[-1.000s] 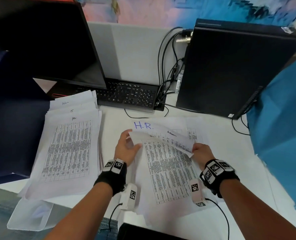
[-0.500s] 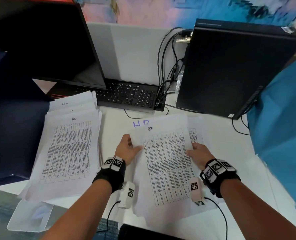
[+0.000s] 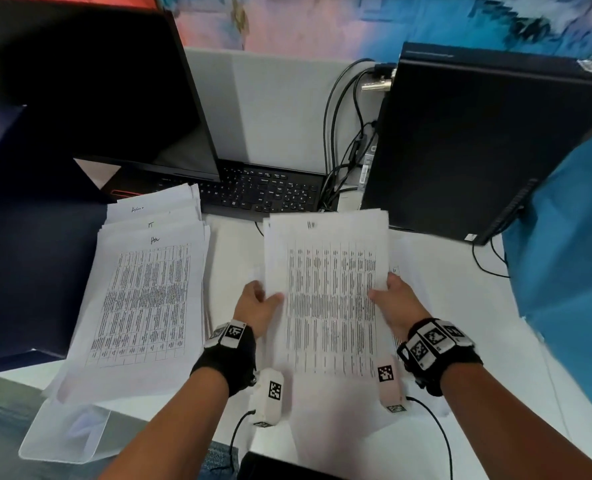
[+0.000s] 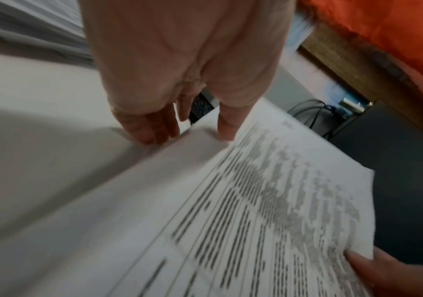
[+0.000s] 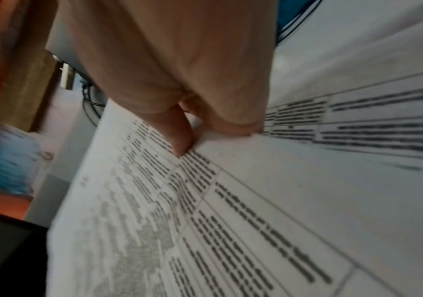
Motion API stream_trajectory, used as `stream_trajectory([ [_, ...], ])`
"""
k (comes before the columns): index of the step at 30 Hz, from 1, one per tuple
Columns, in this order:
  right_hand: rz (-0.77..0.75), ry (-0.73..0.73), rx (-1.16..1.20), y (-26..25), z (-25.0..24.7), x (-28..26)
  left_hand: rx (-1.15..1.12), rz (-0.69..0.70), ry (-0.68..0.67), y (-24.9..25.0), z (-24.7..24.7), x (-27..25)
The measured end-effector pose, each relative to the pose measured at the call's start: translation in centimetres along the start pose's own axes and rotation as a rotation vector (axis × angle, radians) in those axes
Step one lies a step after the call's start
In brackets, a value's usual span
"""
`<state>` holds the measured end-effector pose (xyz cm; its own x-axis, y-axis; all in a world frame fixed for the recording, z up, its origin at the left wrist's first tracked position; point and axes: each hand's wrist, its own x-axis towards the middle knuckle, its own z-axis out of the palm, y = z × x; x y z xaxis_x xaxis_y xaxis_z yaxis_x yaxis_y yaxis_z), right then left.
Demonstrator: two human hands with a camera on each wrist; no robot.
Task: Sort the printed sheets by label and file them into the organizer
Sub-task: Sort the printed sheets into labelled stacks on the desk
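Observation:
Both hands hold a thin stack of printed table sheets (image 3: 327, 292) lifted off the desk in the middle, its top edge tilted up toward the keyboard. My left hand (image 3: 258, 303) pinches the stack's left edge, thumb on top (image 4: 227, 128). My right hand (image 3: 393, 297) pinches the right edge, thumb on the print (image 5: 180, 140). A second pile of labelled sheets (image 3: 142, 299) lies to the left, fanned at its top. More sheets (image 3: 408, 258) lie under the lifted stack. I cannot pick out an organizer.
A black keyboard (image 3: 260, 194) sits behind the papers, with a dark monitor (image 3: 97, 88) at back left and a black computer tower (image 3: 478, 143) with cables at back right. A clear plastic sleeve (image 3: 66, 431) hangs off the near left desk edge. Blue fabric (image 3: 571, 271) is at right.
The sheet folded back a second ago was laid flat, and both hands then lifted the stack up and away from me, covering the handwritten H.R. label beneath.

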<state>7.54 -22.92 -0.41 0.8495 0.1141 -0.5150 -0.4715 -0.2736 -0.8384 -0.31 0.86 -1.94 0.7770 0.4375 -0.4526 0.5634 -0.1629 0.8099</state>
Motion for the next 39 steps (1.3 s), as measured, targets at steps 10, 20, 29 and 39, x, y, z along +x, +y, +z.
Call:
stream_trajectory([
  [10, -0.486, 0.099, 0.216, -9.3, 3.5, -3.6, -0.172, 0.482, 0.291, 7.2, -3.4, -2.4],
  [20, -0.473, 0.072, 0.128, -9.8, 5.2, -3.9, -0.378, 0.390, 0.257, 8.3, -4.1, -2.1],
  [29, -0.450, 0.106, 0.073, -10.3, 6.4, -1.5, -0.423, 0.385, 0.246, 9.6, -6.9, -1.6],
  [39, -0.222, -0.175, -0.235, -9.8, 13.3, -1.0, -0.458, 0.259, 0.579, 5.3, -13.1, 0.1],
])
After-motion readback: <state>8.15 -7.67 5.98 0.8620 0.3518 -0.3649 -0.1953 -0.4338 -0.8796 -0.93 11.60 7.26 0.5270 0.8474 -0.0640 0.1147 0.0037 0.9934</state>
